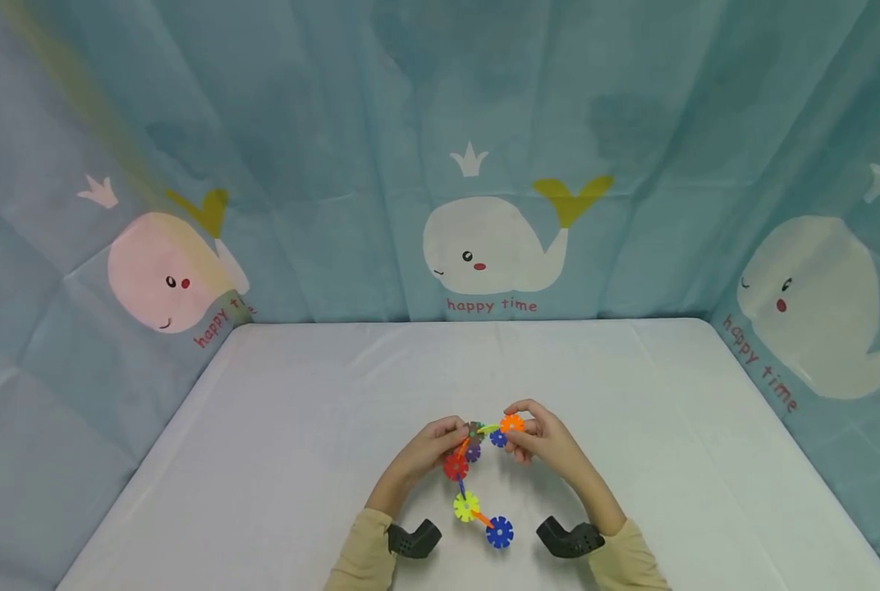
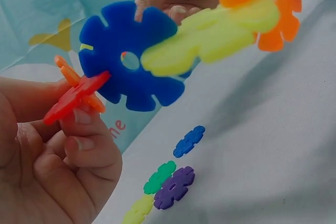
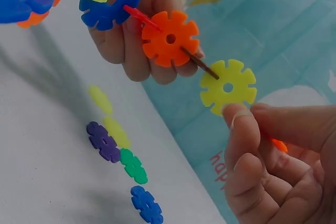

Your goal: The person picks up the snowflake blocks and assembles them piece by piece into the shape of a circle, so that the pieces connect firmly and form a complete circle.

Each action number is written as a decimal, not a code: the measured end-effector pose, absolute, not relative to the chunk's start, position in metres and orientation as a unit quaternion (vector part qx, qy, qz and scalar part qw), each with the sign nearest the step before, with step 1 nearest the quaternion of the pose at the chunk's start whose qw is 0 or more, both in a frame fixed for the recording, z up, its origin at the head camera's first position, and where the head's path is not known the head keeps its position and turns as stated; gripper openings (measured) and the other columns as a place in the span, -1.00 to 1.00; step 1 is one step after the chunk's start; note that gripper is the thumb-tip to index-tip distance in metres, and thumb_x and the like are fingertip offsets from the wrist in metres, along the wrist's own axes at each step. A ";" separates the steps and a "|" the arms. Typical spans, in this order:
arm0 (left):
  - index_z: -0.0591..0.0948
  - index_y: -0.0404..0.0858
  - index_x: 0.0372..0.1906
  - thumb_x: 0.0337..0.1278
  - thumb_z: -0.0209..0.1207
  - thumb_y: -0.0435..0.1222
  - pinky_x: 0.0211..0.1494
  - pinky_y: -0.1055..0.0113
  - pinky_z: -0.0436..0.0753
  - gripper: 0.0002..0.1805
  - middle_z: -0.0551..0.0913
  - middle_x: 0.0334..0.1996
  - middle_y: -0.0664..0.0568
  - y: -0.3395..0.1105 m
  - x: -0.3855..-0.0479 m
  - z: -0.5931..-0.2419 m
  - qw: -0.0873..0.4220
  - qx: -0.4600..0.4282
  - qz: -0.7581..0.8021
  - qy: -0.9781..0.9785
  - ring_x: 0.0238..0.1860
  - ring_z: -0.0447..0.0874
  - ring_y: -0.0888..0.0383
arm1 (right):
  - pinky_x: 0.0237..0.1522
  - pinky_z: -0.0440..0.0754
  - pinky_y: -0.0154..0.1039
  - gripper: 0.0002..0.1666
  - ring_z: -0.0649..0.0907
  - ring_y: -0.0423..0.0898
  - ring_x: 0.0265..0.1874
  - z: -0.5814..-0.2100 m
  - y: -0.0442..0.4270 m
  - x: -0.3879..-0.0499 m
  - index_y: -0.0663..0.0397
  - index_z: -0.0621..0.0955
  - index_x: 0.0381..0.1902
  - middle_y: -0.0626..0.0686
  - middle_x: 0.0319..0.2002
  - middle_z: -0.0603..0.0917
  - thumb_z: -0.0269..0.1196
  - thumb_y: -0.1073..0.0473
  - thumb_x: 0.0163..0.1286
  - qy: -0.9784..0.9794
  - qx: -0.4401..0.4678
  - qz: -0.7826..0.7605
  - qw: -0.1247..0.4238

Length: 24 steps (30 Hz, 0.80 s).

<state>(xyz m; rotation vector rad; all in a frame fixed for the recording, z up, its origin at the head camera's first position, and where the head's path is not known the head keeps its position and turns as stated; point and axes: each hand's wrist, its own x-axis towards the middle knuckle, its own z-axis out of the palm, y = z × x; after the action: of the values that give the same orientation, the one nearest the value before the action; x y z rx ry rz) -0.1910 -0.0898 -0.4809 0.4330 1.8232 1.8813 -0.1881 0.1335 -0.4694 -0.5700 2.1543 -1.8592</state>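
Several notched plastic snowflake discs are slotted into a chain that hangs from both hands. My left hand [image 1: 433, 447] grips it near the brown disc [image 1: 475, 432]; the left wrist view has those fingers at an orange disc [image 2: 65, 69] and a red disc [image 2: 76, 98]. In my right hand [image 1: 547, 439] the thumb and fingers pinch an orange disc [image 1: 511, 423] against the yellow disc [image 3: 228, 87]. Whether these two are slotted together is hidden by the fingers. Toward me the chain runs through a red disc [image 1: 456, 467] and a yellow disc [image 1: 466, 506] to a blue disc [image 1: 499, 532].
Loose discs lie on the white table [image 1: 322, 386] beneath the hands: a purple one [image 3: 103, 141], a green one [image 3: 133, 166], a blue one [image 3: 146, 204] and yellow ones. A blue whale-print curtain [image 1: 322, 164] encloses the back and sides.
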 end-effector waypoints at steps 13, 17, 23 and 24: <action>0.30 -0.59 -0.31 0.33 -0.16 -0.37 -0.55 0.46 0.33 -0.73 0.38 -0.55 0.06 -0.088 -0.180 -0.456 0.244 0.173 0.680 0.669 -0.62 0.27 0.23 | -0.60 0.46 -0.31 -0.69 0.46 -0.11 -0.68 -0.442 0.131 -0.177 0.43 0.36 0.01 0.26 -0.56 0.53 0.02 0.39 0.33 0.739 -0.191 -0.634 0.123; 0.30 -0.59 -0.32 0.33 -0.15 -0.37 -0.55 0.47 0.33 -0.73 0.38 -0.54 0.01 -0.087 -0.179 -0.454 0.244 0.176 0.678 0.671 -0.62 0.27 0.23 | -0.60 0.45 -0.30 -0.67 0.44 -0.14 -0.68 -0.442 0.131 -0.176 0.44 0.36 0.04 0.31 -0.55 0.52 0.00 0.38 0.34 0.738 -0.194 -0.634 0.125; 0.34 -0.49 -0.38 0.31 -0.13 -0.36 -0.55 0.47 0.33 -0.77 0.40 -0.53 0.00 -0.085 -0.178 -0.455 0.240 0.171 0.682 0.669 -0.62 0.29 0.23 | -0.59 0.44 -0.33 -0.65 0.43 -0.14 -0.67 -0.443 0.130 -0.176 0.46 0.34 0.06 0.39 -0.53 0.50 -0.01 0.39 0.35 0.730 -0.205 -0.638 0.136; 0.35 -0.47 -0.39 0.31 -0.12 -0.36 -0.54 0.47 0.34 -0.77 0.40 -0.53 0.00 -0.085 -0.178 -0.456 0.241 0.170 0.683 0.669 -0.62 0.30 0.23 | -0.59 0.43 -0.34 -0.65 0.43 -0.14 -0.67 -0.443 0.130 -0.176 0.46 0.35 0.06 0.41 -0.53 0.49 -0.01 0.39 0.35 0.730 -0.204 -0.638 0.135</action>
<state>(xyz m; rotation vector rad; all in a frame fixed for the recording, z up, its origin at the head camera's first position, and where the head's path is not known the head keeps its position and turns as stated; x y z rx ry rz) -0.1785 -0.0851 -0.4565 0.4650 1.8299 1.8678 -0.1762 0.1304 -0.4432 -0.5909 2.1145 -1.8485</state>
